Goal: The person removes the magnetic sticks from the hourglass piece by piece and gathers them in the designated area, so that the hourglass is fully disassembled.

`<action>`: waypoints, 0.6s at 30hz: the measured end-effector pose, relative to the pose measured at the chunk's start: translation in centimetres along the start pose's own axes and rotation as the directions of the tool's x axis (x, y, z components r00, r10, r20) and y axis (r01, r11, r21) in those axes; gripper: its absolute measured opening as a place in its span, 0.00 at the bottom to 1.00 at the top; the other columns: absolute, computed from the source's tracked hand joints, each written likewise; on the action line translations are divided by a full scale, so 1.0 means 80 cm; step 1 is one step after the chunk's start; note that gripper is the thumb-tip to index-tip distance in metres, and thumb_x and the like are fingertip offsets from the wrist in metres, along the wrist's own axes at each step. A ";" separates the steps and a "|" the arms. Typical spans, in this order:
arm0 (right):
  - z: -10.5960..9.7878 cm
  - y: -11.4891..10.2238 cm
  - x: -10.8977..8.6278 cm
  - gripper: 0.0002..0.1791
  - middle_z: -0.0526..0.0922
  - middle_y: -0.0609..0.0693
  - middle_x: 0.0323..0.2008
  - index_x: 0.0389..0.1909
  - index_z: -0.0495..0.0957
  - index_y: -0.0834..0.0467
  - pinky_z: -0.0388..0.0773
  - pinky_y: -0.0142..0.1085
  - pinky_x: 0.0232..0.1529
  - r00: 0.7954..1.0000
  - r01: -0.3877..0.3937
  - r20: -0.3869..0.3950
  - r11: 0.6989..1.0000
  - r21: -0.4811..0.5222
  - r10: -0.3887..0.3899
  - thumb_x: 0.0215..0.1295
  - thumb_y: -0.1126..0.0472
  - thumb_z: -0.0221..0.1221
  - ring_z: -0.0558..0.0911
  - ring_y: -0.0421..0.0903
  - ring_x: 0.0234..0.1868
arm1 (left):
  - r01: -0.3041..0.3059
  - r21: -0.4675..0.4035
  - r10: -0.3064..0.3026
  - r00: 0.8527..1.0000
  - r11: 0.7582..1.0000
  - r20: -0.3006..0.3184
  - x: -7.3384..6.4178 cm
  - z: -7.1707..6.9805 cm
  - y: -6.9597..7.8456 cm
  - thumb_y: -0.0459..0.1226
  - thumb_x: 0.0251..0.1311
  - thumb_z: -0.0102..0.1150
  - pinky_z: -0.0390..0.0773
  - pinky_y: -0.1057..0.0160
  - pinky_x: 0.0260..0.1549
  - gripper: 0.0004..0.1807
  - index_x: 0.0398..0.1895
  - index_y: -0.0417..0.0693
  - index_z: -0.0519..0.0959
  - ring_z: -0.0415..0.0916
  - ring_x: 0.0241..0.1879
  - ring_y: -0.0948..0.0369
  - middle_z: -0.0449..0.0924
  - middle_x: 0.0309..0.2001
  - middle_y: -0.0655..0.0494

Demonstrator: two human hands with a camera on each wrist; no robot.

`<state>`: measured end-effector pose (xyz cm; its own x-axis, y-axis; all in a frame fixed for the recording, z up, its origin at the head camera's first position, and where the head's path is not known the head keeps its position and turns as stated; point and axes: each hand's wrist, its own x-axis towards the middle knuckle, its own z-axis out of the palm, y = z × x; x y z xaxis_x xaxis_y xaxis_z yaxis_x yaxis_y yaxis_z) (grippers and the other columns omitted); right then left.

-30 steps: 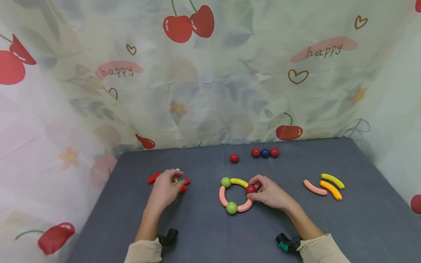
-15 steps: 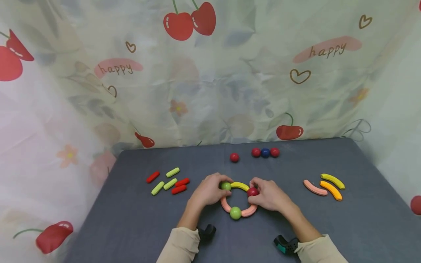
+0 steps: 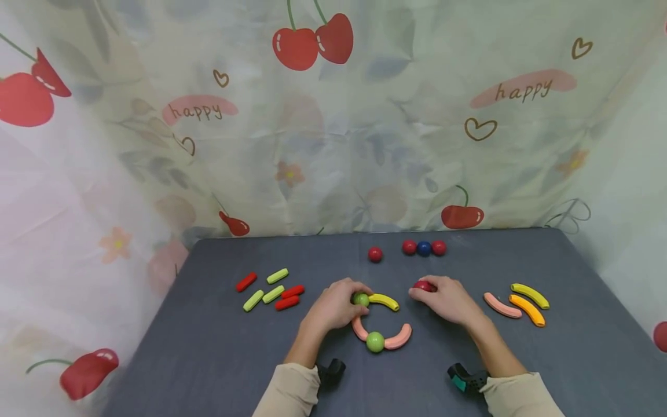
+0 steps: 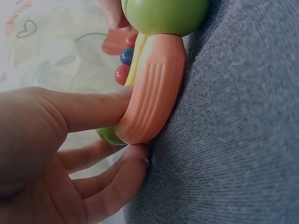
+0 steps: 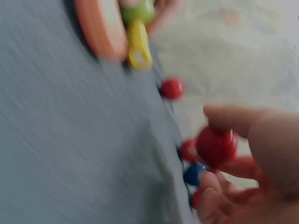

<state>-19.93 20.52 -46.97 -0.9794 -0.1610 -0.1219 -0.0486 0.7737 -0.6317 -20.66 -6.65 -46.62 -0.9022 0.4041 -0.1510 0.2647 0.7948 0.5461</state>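
Note:
My left hand (image 3: 333,304) pinches a green ball (image 3: 361,299) at the upper left of an unclosed ring of pieces. From that ball a yellow curved piece (image 3: 384,301) runs to the right. A pink curved piece (image 4: 156,88) runs down to a second green ball (image 3: 375,342), joined to another pink curved piece (image 3: 398,337). A gap parts the yellow end from the pink end at the ring's right side. Beyond this gap, my right hand (image 3: 448,298) holds a red ball (image 5: 216,145) between thumb and fingers, apart from the ring.
Red and light-green short rods (image 3: 273,294) lie at the left. A single red ball (image 3: 375,254) and a red-blue-red row of balls (image 3: 424,248) sit near the back edge. Pink, orange and yellow curved pieces (image 3: 527,310) lie at the right of the grey table (image 3: 208,359).
My left hand has come from the short rods to the ring's green ball. My right hand has pulled the red ball off the ring, up and to the right, opening a gap.

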 end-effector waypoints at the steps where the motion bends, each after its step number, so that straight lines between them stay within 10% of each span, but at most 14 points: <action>1: -0.008 0.003 0.005 0.27 0.81 0.55 0.36 0.54 0.83 0.61 0.69 0.36 0.31 0.999 -0.010 -0.048 1.000 -0.013 0.009 0.67 0.44 0.64 0.75 0.48 0.35 | 0.000 0.000 0.000 1.000 1.000 0.000 0.000 0.000 0.000 0.44 0.62 0.71 0.72 0.47 0.60 0.18 0.55 0.66 0.85 0.76 0.54 0.58 0.82 0.52 0.60; 7: -0.042 0.027 0.050 0.27 0.80 0.69 0.46 0.53 0.76 0.71 0.78 0.51 0.43 0.960 -0.042 -0.280 0.993 -0.110 0.009 0.62 0.55 0.69 0.78 0.61 0.44 | 0.002 -0.013 -0.002 1.000 1.000 0.000 -0.002 0.006 0.001 0.43 0.62 0.71 0.72 0.45 0.61 0.18 0.55 0.65 0.85 0.76 0.55 0.57 0.82 0.53 0.59; 18: -0.026 0.025 0.046 0.24 0.75 0.63 0.43 0.51 0.75 0.67 0.75 0.52 0.43 0.956 -0.015 -0.293 0.986 -0.169 -0.036 0.64 0.54 0.70 0.75 0.56 0.41 | 0.024 -0.095 -0.025 1.000 0.995 -0.006 -0.003 0.005 -0.001 0.44 0.58 0.74 0.79 0.54 0.53 0.22 0.56 0.54 0.83 0.77 0.51 0.59 0.84 0.50 0.57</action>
<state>-24.02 22.74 -47.11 -0.9915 -0.0020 0.1301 -0.0663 0.8684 -0.4915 -20.35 -6.63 -47.01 -0.9106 0.3813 -0.1593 0.2093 0.7579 0.6179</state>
